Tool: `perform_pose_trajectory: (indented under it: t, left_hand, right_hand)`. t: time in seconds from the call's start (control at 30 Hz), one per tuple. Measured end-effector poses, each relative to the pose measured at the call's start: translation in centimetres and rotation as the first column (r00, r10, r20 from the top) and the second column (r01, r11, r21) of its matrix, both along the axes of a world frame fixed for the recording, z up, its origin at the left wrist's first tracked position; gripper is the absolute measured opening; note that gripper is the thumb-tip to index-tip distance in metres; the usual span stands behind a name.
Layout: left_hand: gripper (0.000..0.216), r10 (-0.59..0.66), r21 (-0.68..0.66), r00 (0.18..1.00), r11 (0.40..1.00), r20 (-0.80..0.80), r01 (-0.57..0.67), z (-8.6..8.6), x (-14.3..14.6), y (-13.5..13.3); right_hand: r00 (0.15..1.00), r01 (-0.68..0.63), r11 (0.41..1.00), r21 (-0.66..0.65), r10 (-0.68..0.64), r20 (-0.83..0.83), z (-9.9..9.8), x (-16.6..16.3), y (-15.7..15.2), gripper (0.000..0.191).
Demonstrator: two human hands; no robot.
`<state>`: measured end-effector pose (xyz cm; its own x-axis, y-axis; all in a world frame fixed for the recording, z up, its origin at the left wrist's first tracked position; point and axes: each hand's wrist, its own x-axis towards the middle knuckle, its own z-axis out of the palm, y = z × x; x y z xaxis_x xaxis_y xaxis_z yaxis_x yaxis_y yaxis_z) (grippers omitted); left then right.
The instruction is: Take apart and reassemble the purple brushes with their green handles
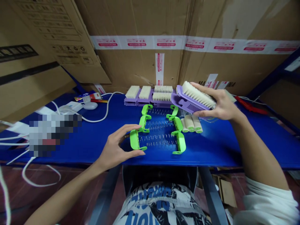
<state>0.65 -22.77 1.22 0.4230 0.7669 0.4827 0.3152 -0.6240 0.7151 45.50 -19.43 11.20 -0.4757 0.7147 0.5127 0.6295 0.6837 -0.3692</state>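
Right hand (221, 104) is closed on a purple brush (193, 101), fingers on the bristle side, thumb at the lower edge; brush is tilted, bristles facing up and right, held above the blue table (222, 150). Left hand (114, 147) has thumb and index set wide around the left green end piece (134, 139) of the nearest spring set; can't tell if they press on it. That set lies flat near the table's front edge, springs running across to a matching green end piece on the right. Two more like it sit behind in a column: middle spring set (179, 124), then far spring set (174, 111). Cream rollers (191, 123) with green ends lie right of the column, below the held brush. Row of purple-based bristle blocks (145, 93) stands behind the springs, bristles up. White mouse (90, 105) is well left, white cable (106, 114) beside it. Cardboard (133, 67) backs the table.
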Motion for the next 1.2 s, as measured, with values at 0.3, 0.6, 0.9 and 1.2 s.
perform_pose_trajectory:
  t: [0.3,0.6,0.9,1.2]
  left_hand:
    - [0.078,0.012,0.087,0.984,0.996,-0.18,0.004,0.2,-0.5,0.5]
    - [0.077,-0.067,0.105,0.983,0.991,-0.17,0.086,-0.1,-0.2,0.5]
    - [0.074,-0.035,0.142,0.991,0.988,-0.127,0.053,0.6,0.5,0.7]
    - [0.069,-0.014,0.156,0.997,0.988,-0.07,0.024,0.2,1.1,0.4]
  right_hand:
    - [1.0,0.023,0.999,0.036,-0.023,0.005,-0.5,-0.2,0.3,0.111]
    - [0.998,-0.063,0.997,-0.054,0.062,-0.014,-0.2,-2.5,-1.1,0.111]
    - [0.998,-0.067,0.997,-0.034,0.067,-0.001,-0.5,-2.9,-0.8,0.11]
    - [0.994,-0.107,0.994,0.009,0.106,0.037,-0.9,-3.1,-0.6,0.108]
